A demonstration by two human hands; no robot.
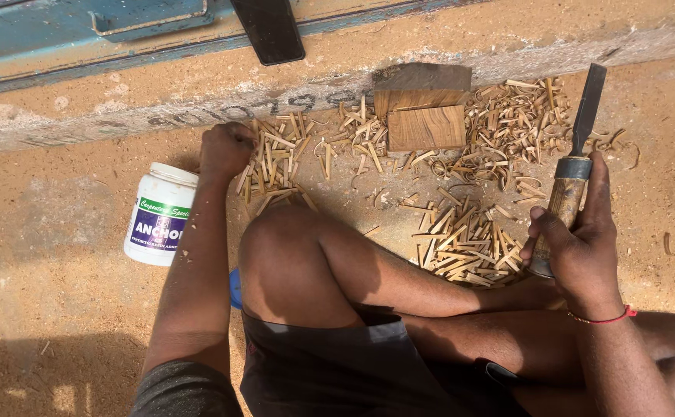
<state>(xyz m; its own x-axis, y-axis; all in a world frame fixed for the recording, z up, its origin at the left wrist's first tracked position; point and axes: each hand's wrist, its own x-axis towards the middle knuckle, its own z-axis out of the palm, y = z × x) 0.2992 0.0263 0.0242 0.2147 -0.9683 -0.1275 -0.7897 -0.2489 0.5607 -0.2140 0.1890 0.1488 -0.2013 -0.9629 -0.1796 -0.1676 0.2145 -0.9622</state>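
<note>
- The person sits on the sandy floor, one knee [275, 239] drawn up between the arms.
- The right hand [576, 239] grips a chisel [573, 166] by its wooden handle, fingers wrapped round it, the dark blade pointing up and away from the body. The blade touches no wood; it stands just right of the shavings.
- The left hand [225, 150] reaches out past the knee and is curled down onto a heap of sticks [275, 166], thin split slivers of pale wood. It looks to be closing on a few; whether any are actually pinched I cannot tell, as the fingers are tucked under.
- A second heap of slivers [468, 239] lies near the chisel hand, and curly shavings [515, 120] are spread behind it.
- A small wood block [426, 127] stands against the step [198, 108], between the two heaps, apart from both hands.
- A white jar [160, 215] with a dark label stands just left of the left forearm, lid on.
- As I judge it, this is a gathering or picking step: cutting is paused, chisel parked in the fist.
- Any lift from that heap would call for a clean pinch that does not scatter the loose slivers, with the blade kept pointing away from the knee.
</note>
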